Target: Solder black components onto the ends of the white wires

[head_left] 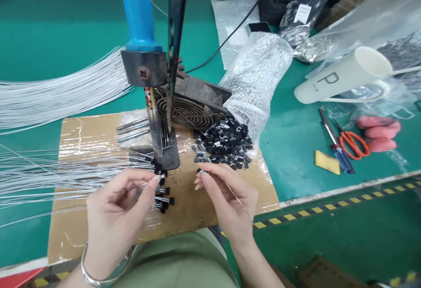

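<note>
My left hand (pixel 120 211) is closed in a pinch, with a pale wire end showing at the fingertips. Beside and behind it lie several grey-white wires (pixel 82 171) with black connectors (pixel 167 190) on their ends. My right hand (pixel 230 202) pinches a thin wire (pixel 235 195) that runs back across the palm; a small dark bit shows by its fingertips. Just beyond that hand is a heap of small black connectors (pixel 226 141). Above and between the hands, a blue-handled soldering iron (pixel 140 24) points downward with its tip (pixel 154 130) over a dark metal base.
A sooty fan (pixel 194 103) stands behind the iron on a cardboard sheet (pixel 88 134). A bundle of white wires (pixel 59 92) lies at left. Bubble wrap (pixel 259 73), a white mug (pixel 345 77), orange-handled scissors (pixel 353 145), a screwdriver (pixel 342 156) and a yellow sponge (pixel 326 162) are at right.
</note>
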{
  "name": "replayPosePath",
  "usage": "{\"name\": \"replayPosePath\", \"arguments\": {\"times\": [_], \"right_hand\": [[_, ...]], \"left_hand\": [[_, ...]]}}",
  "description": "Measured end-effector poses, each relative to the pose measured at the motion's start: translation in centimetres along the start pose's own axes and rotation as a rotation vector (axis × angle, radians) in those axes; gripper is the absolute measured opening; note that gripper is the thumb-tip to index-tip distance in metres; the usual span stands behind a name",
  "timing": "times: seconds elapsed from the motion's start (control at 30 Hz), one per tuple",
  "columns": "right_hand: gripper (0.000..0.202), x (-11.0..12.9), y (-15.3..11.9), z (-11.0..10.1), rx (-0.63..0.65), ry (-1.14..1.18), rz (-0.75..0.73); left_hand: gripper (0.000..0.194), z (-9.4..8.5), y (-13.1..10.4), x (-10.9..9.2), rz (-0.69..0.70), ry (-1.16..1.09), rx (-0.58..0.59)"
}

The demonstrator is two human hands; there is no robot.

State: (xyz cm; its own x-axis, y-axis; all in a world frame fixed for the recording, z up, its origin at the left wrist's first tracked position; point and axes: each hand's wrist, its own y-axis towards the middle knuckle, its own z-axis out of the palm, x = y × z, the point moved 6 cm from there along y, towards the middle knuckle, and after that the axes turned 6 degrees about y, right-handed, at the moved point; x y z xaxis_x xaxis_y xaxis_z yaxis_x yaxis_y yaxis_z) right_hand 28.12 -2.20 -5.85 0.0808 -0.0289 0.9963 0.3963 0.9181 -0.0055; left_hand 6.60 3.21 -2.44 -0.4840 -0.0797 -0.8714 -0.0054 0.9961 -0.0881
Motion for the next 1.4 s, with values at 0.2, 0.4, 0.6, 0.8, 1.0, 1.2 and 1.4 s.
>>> {"name": "replayPosePath", "arguments": {"times": [0.2, 0.4, 0.6, 0.8, 1.0, 1.2, 1.4], "right_hand": [[0.019, 0.0, 0.0, 2.2, 0.094, 0.143, 0.098], [0.021, 0.1, 0.1, 3.5, 0.193, 0.220, 0.172], [0.019, -0.4, -0.2, 3.9, 0.201, 0.268, 0.247], [0.018, -0.4, 0.0, 3.9, 0.238, 0.274, 0.243], [0.012, -0.3, 0.1, 3.2, 0.180, 0.215, 0.204], [0.012, -0.8, 0.0, 3.5, 0.193, 0.205, 0.257], [0.014, -1.4, -0.2, 4.3, 0.236, 0.338, 0.347]], "left_hand": [[0.008, 0.0, 0.1, 0.5, -0.064, -0.035, 0.018], [0.007, -0.1, 0.0, 0.8, -0.112, -0.063, 0.039], [0.005, -0.1, 0.2, 1.1, -0.176, -0.053, 0.085], [0.017, -0.1, 0.3, 1.3, -0.204, -0.025, 0.142], [0.014, 0.3, 0.5, 0.6, -0.157, -0.019, 0.158], [0.011, 0.4, 0.5, 0.5, -0.153, -0.081, 0.215], [0.010, 0.5, 0.6, 0.0, -0.150, -0.193, 0.284]]}}
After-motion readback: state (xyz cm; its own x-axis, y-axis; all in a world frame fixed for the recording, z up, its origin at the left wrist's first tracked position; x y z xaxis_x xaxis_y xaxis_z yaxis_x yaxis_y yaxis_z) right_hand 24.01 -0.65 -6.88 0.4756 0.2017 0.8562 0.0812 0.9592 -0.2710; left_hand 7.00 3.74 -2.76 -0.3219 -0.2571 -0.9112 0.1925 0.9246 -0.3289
